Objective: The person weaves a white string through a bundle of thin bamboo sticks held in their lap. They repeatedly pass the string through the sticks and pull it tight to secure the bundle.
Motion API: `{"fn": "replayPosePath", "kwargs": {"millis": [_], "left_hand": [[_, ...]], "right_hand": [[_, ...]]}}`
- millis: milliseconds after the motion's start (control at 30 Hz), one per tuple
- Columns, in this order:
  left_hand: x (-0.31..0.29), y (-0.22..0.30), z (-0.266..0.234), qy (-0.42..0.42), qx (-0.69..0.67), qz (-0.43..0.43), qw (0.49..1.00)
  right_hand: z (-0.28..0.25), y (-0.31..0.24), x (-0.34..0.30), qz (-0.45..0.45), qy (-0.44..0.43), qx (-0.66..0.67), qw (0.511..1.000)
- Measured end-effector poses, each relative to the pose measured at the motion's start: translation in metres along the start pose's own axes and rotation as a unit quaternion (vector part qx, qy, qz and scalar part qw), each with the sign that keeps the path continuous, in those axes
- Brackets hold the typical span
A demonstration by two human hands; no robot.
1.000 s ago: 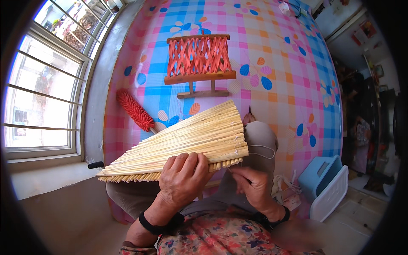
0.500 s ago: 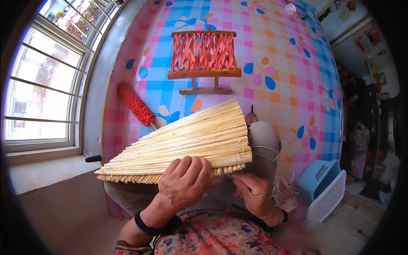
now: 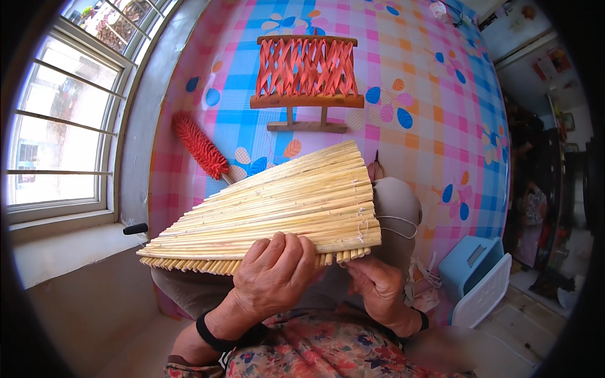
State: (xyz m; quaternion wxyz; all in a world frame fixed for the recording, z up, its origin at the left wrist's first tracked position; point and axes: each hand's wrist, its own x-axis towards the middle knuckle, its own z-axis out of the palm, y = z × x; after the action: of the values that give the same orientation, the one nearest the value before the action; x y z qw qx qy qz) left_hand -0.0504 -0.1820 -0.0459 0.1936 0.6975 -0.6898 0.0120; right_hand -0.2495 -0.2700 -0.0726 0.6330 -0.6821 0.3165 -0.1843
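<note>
A fan-shaped panel of pale dry stalks (image 3: pixel 283 205), laid side by side and stitched with white thread (image 3: pixel 403 220), rests tilted across my lap. A second layer of stalk ends shows under its near edge. My left hand (image 3: pixel 274 268) is closed round that near edge, fingers on top and the thumb hidden below. Close to the panel's right corner, my right hand (image 3: pixel 381 286) is pinched at the lower stalk ends. What lies between its fingertips is too small to make out. The thread loops over my right knee (image 3: pixel 397 195).
Ahead on the checked, flowered cover (image 3: pixel 416 148) stands a wooden frame (image 3: pixel 305 101) laced with red strips. A red fluffy duster (image 3: pixel 200 146) lies left of it. Scissors (image 3: pixel 376 169) sit beyond my knee. A blue bin (image 3: pixel 469 268) is at right, a barred window (image 3: pixel 69 126) at left.
The panel's right end has shifted slightly right, and my right hand has moved a little right with it. A small gap now shows between lower stalk ends. My left hand keeps its hold.
</note>
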Motion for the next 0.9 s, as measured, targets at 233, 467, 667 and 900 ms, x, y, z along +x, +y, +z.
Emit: {"fn": "replayPosePath", "kwargs": {"millis": [233, 467, 667, 900], "left_hand": [[0.0013, -0.0017, -0.0019, 0.0, 0.008, 0.006, 1.0], [-0.0011, -0.0031, 0.0014, 0.001, 0.032, 0.023, 0.999], [-0.002, -0.003, 0.0022, 0.003, 0.039, 0.022, 0.999], [-0.0015, -0.0026, 0.0, -0.004, 0.033, 0.023, 0.999]], "right_hand": [[0.0023, 0.0025, 0.002, -0.01, 0.006, 0.002, 1.0], [0.0035, 0.0014, 0.0059, -0.01, 0.003, 0.001, 1.0], [0.0054, 0.0001, 0.0064, 0.004, 0.009, 0.005, 1.0], [0.0064, 0.0003, 0.0079, 0.007, 0.011, 0.025, 1.0]]}}
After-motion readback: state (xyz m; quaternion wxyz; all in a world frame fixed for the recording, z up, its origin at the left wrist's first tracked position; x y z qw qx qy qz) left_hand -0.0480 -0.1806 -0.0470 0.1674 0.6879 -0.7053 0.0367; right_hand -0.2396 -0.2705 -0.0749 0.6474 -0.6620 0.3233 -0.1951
